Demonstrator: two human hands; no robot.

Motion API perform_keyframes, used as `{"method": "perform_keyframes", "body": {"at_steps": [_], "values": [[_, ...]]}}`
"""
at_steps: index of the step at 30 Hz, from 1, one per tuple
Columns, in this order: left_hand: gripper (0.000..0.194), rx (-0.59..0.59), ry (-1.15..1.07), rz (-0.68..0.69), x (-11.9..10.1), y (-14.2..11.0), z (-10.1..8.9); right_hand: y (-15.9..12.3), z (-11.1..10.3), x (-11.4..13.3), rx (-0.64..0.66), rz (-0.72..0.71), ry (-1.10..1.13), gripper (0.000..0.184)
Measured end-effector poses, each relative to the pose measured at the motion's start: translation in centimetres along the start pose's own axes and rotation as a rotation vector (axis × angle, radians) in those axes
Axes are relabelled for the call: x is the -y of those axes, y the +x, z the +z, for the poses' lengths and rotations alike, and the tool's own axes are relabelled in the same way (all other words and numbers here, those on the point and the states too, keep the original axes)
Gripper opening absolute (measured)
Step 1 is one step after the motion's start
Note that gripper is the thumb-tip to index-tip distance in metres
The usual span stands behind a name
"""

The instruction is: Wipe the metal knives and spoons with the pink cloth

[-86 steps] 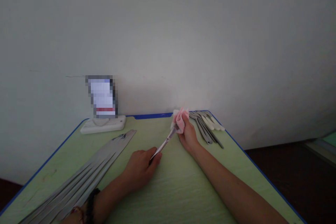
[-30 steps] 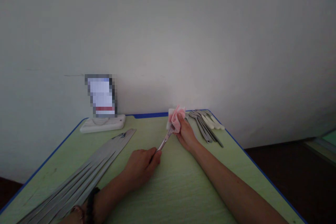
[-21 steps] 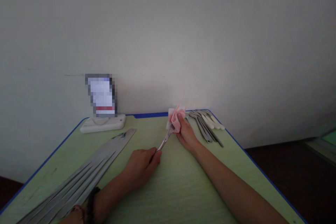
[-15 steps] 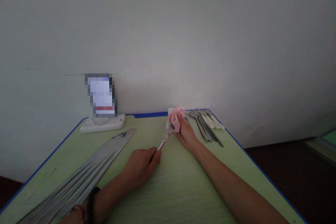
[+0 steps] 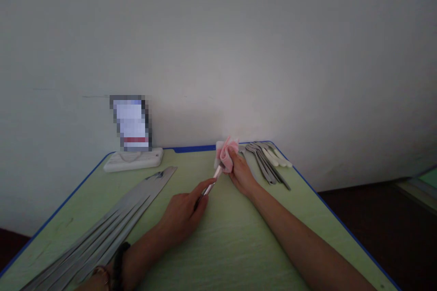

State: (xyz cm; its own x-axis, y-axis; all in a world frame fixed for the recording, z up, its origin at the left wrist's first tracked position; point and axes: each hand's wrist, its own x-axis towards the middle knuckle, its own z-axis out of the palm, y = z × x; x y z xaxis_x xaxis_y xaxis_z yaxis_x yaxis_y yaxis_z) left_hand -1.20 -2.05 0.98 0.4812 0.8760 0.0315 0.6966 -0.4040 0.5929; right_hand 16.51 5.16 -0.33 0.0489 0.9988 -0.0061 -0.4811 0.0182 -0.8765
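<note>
My left hand (image 5: 187,213) is closed around a slim, shiny metal utensil (image 5: 216,174), with the index finger stretched along it. Its far end disappears into a folded pink and white cloth (image 5: 224,153), so I cannot tell which piece of cutlery it is. The cloth is pinched in my right hand (image 5: 243,173), thumb on top, wrapped about that end. Just right of this hand lie several metal spoons (image 5: 262,163) and several utensils with cream handles (image 5: 278,158). Both hands are over the green table (image 5: 218,254).
A long grey pleated cloth-like piece (image 5: 129,211) lies along the table's left side, partly under my left forearm. At the back left, a blurred lit screen (image 5: 131,122) stands on a white base (image 5: 134,160). A pale wall (image 5: 218,54) rises behind the table's blue edge.
The left index finger has stretched forward along the utensil. My right hand and the cloth have shifted very slightly left. Everything else looks the same.
</note>
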Motion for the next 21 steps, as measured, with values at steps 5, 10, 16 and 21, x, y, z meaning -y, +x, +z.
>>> {"method": "perform_keyframes", "body": {"at_steps": [5,10,16,21], "values": [[0.039,0.011,-0.002,0.003,-0.06,-0.09,-0.04,-0.09,0.03,0.06,-0.017,0.011,0.019,0.040],[0.037,0.010,0.010,0.010,-0.14,-0.08,-0.07,-0.06,0.05,-0.07,-0.022,-0.001,-0.005,0.042],[0.041,0.003,0.006,0.015,-0.32,-0.26,-0.28,0.05,0.05,-0.09,-0.026,0.013,0.039,0.042],[0.044,-0.010,-0.018,0.009,-0.32,-0.25,-0.35,0.07,0.11,-0.04,-0.020,-0.028,0.088,0.042]]}}
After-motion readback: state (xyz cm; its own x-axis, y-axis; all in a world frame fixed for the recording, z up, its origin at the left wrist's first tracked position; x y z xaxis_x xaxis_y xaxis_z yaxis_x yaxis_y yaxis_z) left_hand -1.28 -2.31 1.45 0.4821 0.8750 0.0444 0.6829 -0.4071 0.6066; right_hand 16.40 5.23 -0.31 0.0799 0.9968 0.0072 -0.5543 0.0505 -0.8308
